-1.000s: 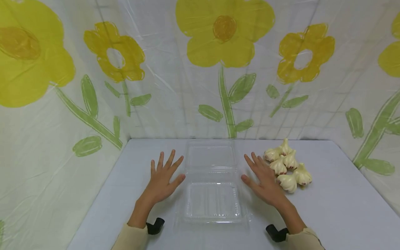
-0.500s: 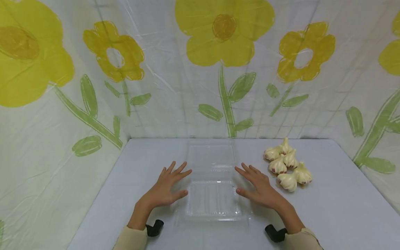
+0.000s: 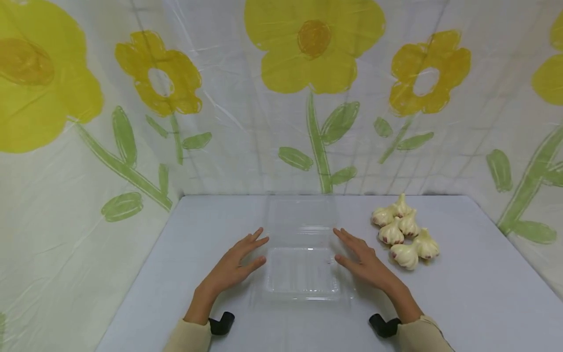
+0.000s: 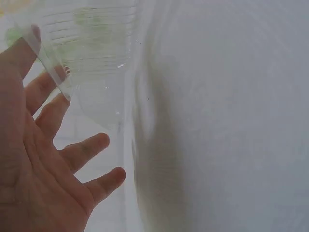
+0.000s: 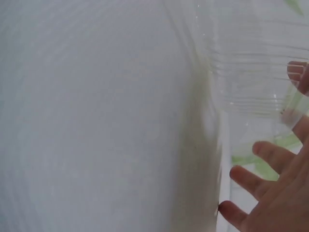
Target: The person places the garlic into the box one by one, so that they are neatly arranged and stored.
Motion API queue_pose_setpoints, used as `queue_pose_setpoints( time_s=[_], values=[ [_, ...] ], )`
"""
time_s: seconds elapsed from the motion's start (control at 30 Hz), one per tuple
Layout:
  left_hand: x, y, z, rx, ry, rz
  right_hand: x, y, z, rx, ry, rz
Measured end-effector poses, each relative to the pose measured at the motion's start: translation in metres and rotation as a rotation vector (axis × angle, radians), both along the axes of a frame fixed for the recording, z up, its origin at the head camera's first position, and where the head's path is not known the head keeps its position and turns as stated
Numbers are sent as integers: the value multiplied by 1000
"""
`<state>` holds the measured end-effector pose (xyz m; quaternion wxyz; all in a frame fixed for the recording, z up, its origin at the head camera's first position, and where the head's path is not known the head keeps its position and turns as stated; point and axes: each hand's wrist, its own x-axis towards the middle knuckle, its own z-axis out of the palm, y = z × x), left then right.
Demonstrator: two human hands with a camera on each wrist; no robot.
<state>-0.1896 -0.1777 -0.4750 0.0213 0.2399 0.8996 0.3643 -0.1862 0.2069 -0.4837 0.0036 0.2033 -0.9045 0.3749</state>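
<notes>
A clear plastic clamshell container (image 3: pixel 303 271) lies unfolded in the middle of the white table, its lid half (image 3: pixel 301 212) toward the back wall. My left hand (image 3: pixel 233 266) is at its left side, fingers spread and fairly straight. In the left wrist view, some fingertips overlap the edge of the clear plastic (image 4: pixel 91 43). My right hand (image 3: pixel 362 261) mirrors it at the right side, and in the right wrist view its upper fingertips show through the plastic (image 5: pixel 256 72). How firmly either hand touches the container is hard to tell.
Several garlic bulbs (image 3: pixel 404 239) sit in a cluster on the right of the table (image 3: pixel 475 293). A sheet printed with yellow flowers (image 3: pixel 314 58) hangs behind and at both sides. Black wrist mounts (image 3: pixel 384 326) stick out below the sleeves.
Both hands have come inward to the container's sides, the right one leaving the garlic bulbs. The container has shifted slightly away from me.
</notes>
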Motion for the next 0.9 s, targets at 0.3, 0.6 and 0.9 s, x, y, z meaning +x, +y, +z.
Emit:
queue_pose_setpoints(
  time_s=[0.3, 0.6, 0.9],
  values=[
    [0, 1, -4, 11, 34, -48, -2, 1, -4, -115, -11, -49],
    [0, 0, -3, 32, 18, -16, 4, 9, 15, -241, 151, -191],
    [-1, -1, -6, 62, 41, -5, 7, 47, 39, -312, 419, -476]
  ],
)
